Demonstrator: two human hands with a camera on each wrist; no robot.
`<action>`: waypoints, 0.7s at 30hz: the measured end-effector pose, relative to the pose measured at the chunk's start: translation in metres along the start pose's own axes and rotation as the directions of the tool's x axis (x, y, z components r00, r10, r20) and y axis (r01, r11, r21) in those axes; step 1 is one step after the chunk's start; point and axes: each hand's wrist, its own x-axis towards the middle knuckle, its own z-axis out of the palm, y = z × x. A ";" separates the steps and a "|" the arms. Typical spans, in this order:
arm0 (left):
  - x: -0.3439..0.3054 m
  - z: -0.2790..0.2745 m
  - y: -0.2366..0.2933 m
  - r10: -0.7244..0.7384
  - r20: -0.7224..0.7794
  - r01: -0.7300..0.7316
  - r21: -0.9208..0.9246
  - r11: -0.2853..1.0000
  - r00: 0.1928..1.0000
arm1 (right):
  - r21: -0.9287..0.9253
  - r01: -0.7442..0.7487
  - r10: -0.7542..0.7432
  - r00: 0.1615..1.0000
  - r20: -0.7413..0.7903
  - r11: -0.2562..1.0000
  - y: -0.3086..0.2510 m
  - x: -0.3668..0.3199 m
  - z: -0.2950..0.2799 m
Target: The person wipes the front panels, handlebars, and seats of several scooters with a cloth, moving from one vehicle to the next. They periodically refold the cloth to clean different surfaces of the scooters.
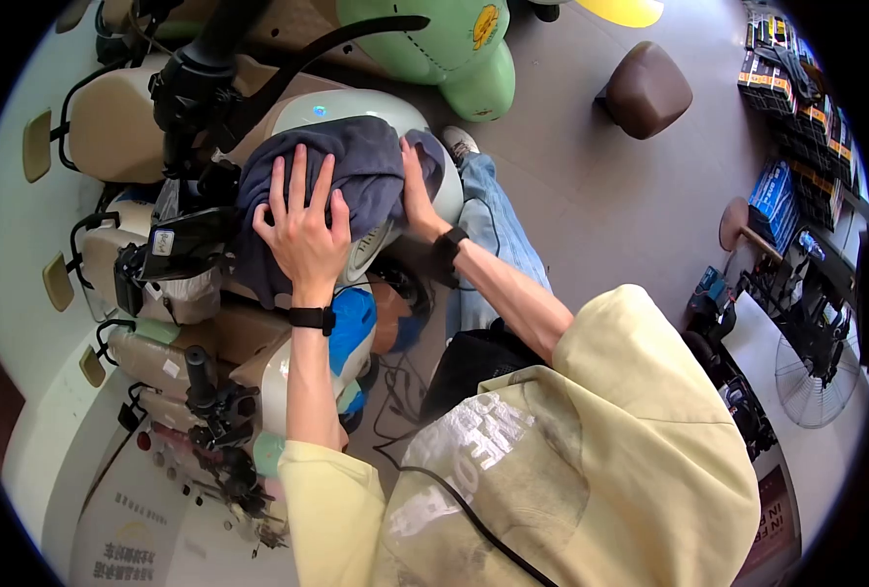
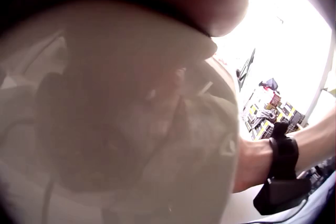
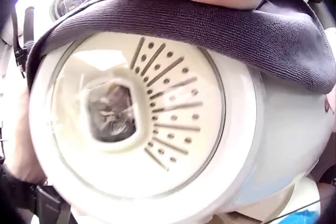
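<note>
1. A dark grey cloth (image 1: 356, 171) lies draped over the top of a scooter's rounded pale housing (image 1: 356, 103).
2. The left hand (image 1: 302, 230) presses flat on the cloth, fingers (image 1: 297, 176) spread wide and gripping nothing.
3. The right hand (image 1: 417, 191) lies flat against the cloth's right side, fingers straight; the fingertips are hidden.
4. The housing's vented round face (image 3: 157, 113) is exposed below the cloth edge.
5. A black handlebar (image 1: 200, 68) sits just beside the cloth; a brown stool (image 1: 649, 88) stands well apart on the floor.
</note>
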 end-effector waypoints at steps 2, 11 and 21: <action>-0.008 -0.002 0.001 0.017 0.007 -0.017 -0.007 1.000 1.000 | 0.090 -0.021 0.012 0.995 0.097 0.996 -0.032 -0.027 0.013; -0.037 0.003 0.004 0.054 -0.039 -0.055 -0.036 0.998 0.998 | -0.591 0.554 -0.504 0.821 0.269 0.586 -0.066 -0.062 0.045; -0.019 0.002 0.016 0.019 -0.019 -0.018 0.036 0.999 1.000 | -0.593 0.553 -0.361 0.833 0.420 0.586 -0.051 0.060 0.028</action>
